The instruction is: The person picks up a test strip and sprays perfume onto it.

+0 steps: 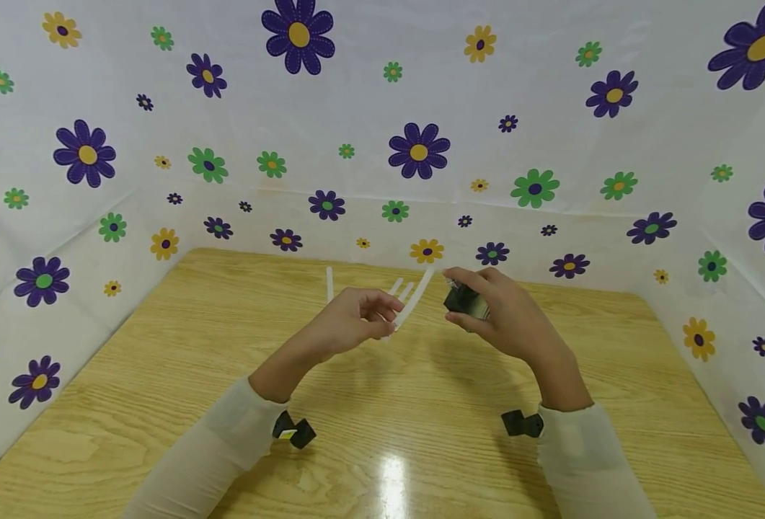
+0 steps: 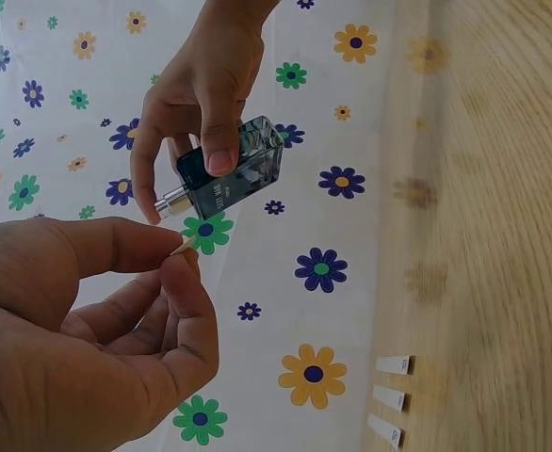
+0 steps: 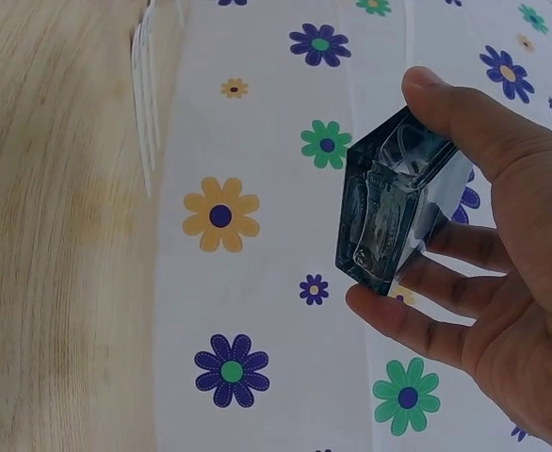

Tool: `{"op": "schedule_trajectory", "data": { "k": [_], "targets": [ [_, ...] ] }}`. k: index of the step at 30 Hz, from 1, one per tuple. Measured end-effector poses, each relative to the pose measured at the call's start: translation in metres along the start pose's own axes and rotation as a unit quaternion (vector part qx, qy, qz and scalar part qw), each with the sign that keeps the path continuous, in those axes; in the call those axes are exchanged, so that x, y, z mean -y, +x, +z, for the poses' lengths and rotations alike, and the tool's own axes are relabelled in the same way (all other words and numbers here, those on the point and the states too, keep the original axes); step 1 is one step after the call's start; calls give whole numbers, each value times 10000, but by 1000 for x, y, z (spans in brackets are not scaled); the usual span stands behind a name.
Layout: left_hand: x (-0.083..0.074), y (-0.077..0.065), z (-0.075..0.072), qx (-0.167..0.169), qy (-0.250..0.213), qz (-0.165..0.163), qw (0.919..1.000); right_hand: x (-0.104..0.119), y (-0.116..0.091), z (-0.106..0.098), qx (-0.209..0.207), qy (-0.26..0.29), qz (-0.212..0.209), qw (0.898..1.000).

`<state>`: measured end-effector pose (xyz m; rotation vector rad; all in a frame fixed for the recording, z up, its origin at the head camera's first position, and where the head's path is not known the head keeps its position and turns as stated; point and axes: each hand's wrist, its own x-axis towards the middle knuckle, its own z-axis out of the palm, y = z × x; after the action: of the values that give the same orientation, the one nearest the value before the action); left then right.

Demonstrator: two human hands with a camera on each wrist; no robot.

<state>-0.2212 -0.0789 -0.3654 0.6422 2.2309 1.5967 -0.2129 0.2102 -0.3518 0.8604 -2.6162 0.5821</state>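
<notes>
My left hand (image 1: 356,321) pinches a slim white paper strip (image 1: 416,297) between thumb and index finger, the strip slanting up toward the right. Only its narrow end shows in the left wrist view. Facing it, my right hand (image 1: 508,310) grips a dark glass perfume bottle (image 2: 243,168), tilted so its silver spray nozzle (image 2: 172,201) points toward the left hand. The right index finger rests at the nozzle, with the thumb along the bottle's side. From the right wrist, the thick glass base (image 3: 384,207) is what shows. A short gap separates nozzle and strip.
Several more white strips lie at the back of the wooden table (image 1: 382,404), one strip (image 1: 329,283) apart on the left. White cloth with printed flowers (image 1: 369,115) walls the table at the back and both sides. Small black devices (image 1: 522,424) are on both wrists.
</notes>
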Motion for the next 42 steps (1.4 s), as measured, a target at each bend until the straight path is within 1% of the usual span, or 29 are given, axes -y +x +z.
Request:
{"op": "schedule_trajectory", "data": {
  "k": [6,13,17,21,25,29,36,39,42],
  "targets": [
    [1,2,-1,-40,-161,-100,9998,1,1,-2,-65,-73,-98,9999],
    [15,10,-4,-26,-213,-149,9997,2,1,-2,-169,-133,-147,9997],
    [24,17,-5,-38,-153,-211,9997,1,0,-1,-256,-128,-183,9994],
    [33,25,-5,-70,-21,-297,9995,0,0,-1,-315,-133,-135,9993],
    [39,33,-3,-70,66,-371,9993,-1,-1,-2,-389,-134,-134,9991],
    [44,43,1,-61,83,-481,9988,-4,-2,-4,-473,-104,-182,9987],
    [51,63,12,-139,185,-782,9967,-5,-4,-7,-537,-71,-205,9983],
    [54,72,18,-150,345,-846,9957,-4,-4,-8,-561,-63,-187,9982],
    [57,78,23,-161,633,-830,9944,-4,-4,-9,-567,-59,-167,9982]
  ]
}}
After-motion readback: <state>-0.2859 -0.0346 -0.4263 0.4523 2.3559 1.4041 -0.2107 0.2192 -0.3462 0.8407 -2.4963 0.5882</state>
